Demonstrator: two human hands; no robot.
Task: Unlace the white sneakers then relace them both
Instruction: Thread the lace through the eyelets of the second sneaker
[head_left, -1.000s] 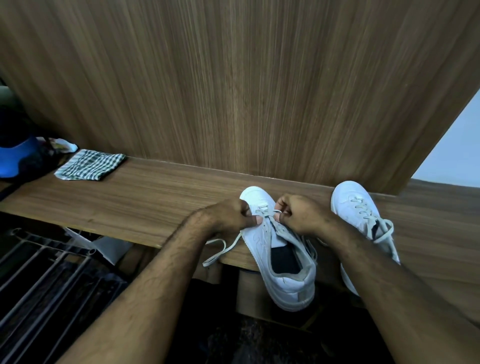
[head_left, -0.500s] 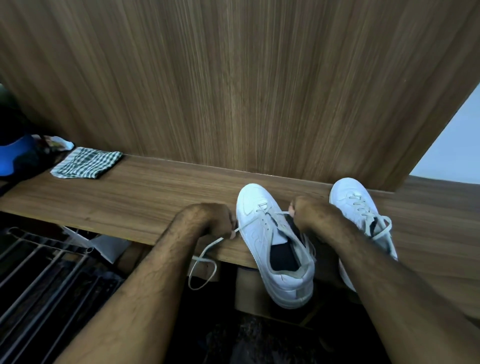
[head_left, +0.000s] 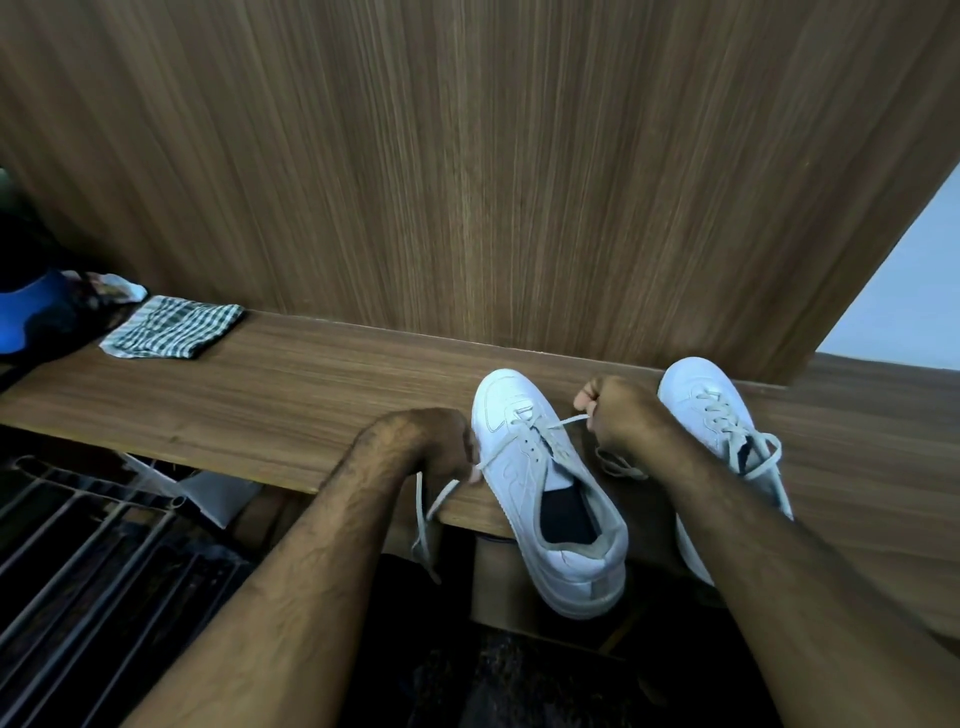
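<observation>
We face a tall brown wood-grain panel (head_left: 467, 171) that rises behind a long brown wooden shelf (head_left: 270, 400). Below the shelf on our left lies a dark metal rack of bars (head_left: 88, 545). On the shelf, near its front edge, sits the nearer white leather sneaker (head_left: 545, 488), toe toward the panel and heel hanging over the edge; its lace runs only through the eyelets nearest the toe, and the dark inside is open. The second white leather sneaker (head_left: 711, 410) stands just beside it on our right, laced, partly hidden by our right forearm. Far to the left on the shelf lies a folded green-and-white checked cloth (head_left: 174, 327), with a blue and black object (head_left: 26, 317) beyond it at the edge of view. Our left hand (head_left: 431, 441) is clenched around one end of the flat white shoelace (head_left: 524, 434), whose loose tail dangles below the shelf edge. Our right hand (head_left: 618, 415) pinches the other end, held away from the shoe on its right side, with a further length of lace lying under the wrist.
</observation>
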